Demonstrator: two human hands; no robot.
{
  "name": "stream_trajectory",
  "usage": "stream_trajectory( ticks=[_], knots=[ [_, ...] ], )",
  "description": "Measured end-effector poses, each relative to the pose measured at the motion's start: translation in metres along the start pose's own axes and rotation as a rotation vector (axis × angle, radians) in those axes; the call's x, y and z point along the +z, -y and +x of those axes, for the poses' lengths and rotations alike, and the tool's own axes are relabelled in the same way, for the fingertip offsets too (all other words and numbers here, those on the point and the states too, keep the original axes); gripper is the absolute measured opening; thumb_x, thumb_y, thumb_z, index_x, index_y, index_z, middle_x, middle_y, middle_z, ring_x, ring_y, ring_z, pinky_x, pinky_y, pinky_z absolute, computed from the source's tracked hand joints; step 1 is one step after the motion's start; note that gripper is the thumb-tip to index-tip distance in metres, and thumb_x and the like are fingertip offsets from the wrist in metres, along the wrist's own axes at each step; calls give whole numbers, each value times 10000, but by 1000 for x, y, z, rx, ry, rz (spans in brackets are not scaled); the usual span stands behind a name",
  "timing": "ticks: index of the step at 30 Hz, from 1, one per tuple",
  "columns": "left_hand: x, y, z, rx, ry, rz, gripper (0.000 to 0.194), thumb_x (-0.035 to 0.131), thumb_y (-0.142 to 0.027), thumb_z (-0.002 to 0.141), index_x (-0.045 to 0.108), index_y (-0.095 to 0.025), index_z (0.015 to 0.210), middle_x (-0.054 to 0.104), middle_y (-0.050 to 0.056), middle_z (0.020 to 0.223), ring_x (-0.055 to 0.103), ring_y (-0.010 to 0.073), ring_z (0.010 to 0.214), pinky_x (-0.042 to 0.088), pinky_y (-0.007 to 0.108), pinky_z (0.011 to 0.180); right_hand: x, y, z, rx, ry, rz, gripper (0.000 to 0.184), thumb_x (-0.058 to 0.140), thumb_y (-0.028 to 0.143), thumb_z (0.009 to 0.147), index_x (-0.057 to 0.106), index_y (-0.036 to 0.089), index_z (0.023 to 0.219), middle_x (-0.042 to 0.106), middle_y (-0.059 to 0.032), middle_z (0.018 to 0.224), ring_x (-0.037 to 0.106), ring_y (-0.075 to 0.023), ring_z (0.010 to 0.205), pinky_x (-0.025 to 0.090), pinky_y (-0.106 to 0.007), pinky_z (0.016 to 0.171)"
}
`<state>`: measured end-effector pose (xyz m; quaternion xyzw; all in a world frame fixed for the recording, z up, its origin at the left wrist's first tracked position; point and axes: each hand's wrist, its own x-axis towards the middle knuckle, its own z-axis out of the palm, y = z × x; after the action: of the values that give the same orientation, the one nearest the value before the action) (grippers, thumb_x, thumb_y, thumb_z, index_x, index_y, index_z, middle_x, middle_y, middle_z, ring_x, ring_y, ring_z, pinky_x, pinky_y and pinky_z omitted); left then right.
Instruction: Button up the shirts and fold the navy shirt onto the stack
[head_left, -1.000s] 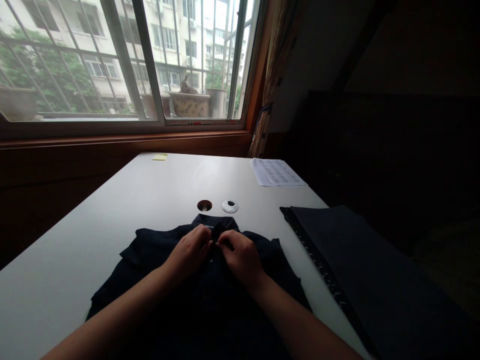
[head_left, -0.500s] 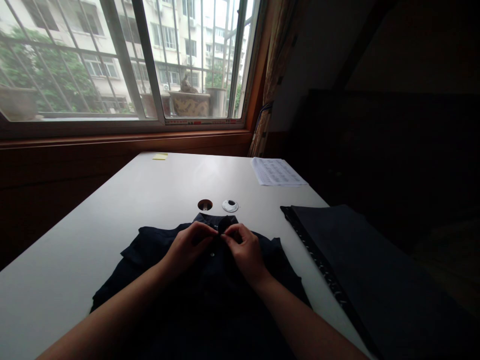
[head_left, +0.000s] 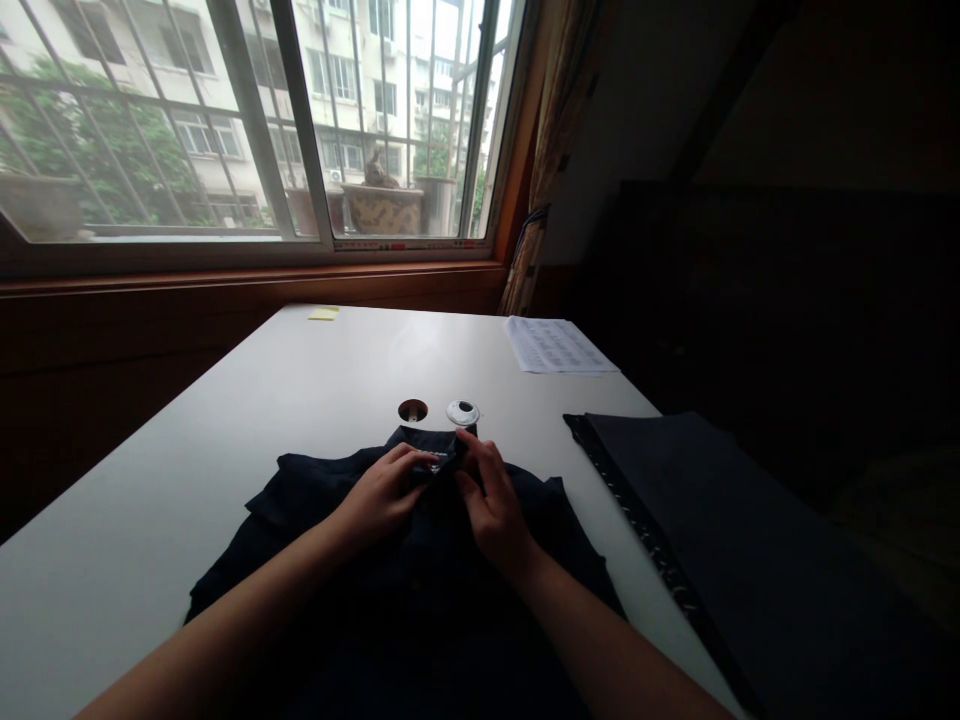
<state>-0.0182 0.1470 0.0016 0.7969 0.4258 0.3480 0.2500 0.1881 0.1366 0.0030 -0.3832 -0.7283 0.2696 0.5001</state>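
Fingers [head_left: 472, 447] of the right hand [head_left: 496, 508] are gripping the collar [head_left: 420, 438] at its front edge, while those of the left hand [head_left: 379, 490] are touching it beside the white label [head_left: 437, 459]; whether they are pinching cloth, I cannot tell. Dark and spread out, the shirt [head_left: 435, 610] is lying on the near part of the white table [head_left: 225, 420], collar pointing toward the window [head_left: 247, 130]. Just beyond the collar, a round hole [head_left: 413, 411] and a pale ring [head_left: 463, 411] are sitting side by side. Papers [head_left: 559, 345] are resting at the far right corner, a yellow note [head_left: 324, 313] is lying at the far left, and a dark sheet [head_left: 697, 520] is covering the right edge.
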Motion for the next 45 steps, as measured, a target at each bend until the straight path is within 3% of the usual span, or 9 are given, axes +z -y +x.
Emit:
stream_trajectory(
  ticks=[9, 18, 22, 26, 29, 35, 39, 41, 45],
  knots=[
    [-2, 23, 1, 69, 15, 372, 118, 613, -224, 912, 662, -227, 1020, 579, 64, 1082, 579, 225, 971, 529, 390, 861, -4, 6, 1, -60, 53, 6, 439, 425, 163, 969, 554, 313, 1361, 490, -36, 993, 540, -187, 899, 493, -342, 813],
    [-12, 27, 3, -79, -161, 480, 89, 550, -267, 953, 616, -225, 910, 560, 50, 1000, 565, 235, 945, 501, 379, 832, 2, 1, 4, -44, 7, -302, 154, 551, 85, 813, 637, 212, 819, 481, -48, 931, 554, -213, 903, 512, -383, 844],
    [-12, 27, 3, -117, -180, 450, 100, 561, -278, 943, 625, -228, 885, 550, 46, 986, 572, 226, 911, 497, 355, 792, 2, 4, 2, -151, 46, -293, 238, 555, 83, 828, 658, 217, 995, 524, -82, 1078, 580, -211, 936, 536, -390, 882],
    [-12, 24, 3, -118, -203, 377, 115, 551, -270, 944, 626, -224, 869, 539, 36, 959, 585, 201, 847, 493, 326, 752, 5, 5, 0, -263, 294, -258, 420, 506, 97, 899, 588, 283, 1268, 520, -71, 1371, 636, -180, 978, 565, -337, 876],
    [-12, 22, 3, -121, -242, 292, 115, 553, -267, 945, 626, -223, 869, 532, 26, 942, 590, 180, 800, 489, 307, 723, 10, 1, -1, -196, 394, -337, 540, 518, 123, 921, 465, 314, 1423, 562, -63, 1377, 649, -215, 1089, 576, -322, 862],
    [-11, 22, 3, -127, -298, 254, 124, 559, -289, 947, 641, -221, 883, 523, 26, 963, 587, 171, 782, 497, 308, 712, 9, -4, 2, -79, 303, -347, 201, 571, 188, 950, 688, 260, 1096, 657, -39, 1001, 678, -179, 864, 556, -289, 794],
    [-14, 15, 3, -72, -382, 150, 145, 578, -315, 943, 661, -239, 1034, 536, 46, 1060, 594, 160, 808, 517, 305, 746, 5, 0, 5, -50, 140, -255, 130, 580, 195, 949, 688, 250, 997, 626, -33, 939, 652, -185, 870, 544, -316, 821],
    [-17, 9, 2, -7, -323, 48, 154, 571, -329, 952, 669, -214, 986, 561, 50, 1012, 596, 155, 801, 512, 292, 739, 5, 1, 6, -56, 85, -218, 127, 587, 182, 940, 679, 252, 993, 625, -34, 939, 646, -191, 880, 542, -331, 835],
    [-22, 0, 1, 78, 17, -101, 268, 556, -364, 964, 659, -164, 819, 601, 31, 780, 576, 151, 723, 472, 267, 679, 5, 1, 5, -85, 39, -179, 138, 586, 159, 932, 657, 253, 1005, 622, -38, 960, 636, -199, 918, 541, -354, 865]
  ],
)
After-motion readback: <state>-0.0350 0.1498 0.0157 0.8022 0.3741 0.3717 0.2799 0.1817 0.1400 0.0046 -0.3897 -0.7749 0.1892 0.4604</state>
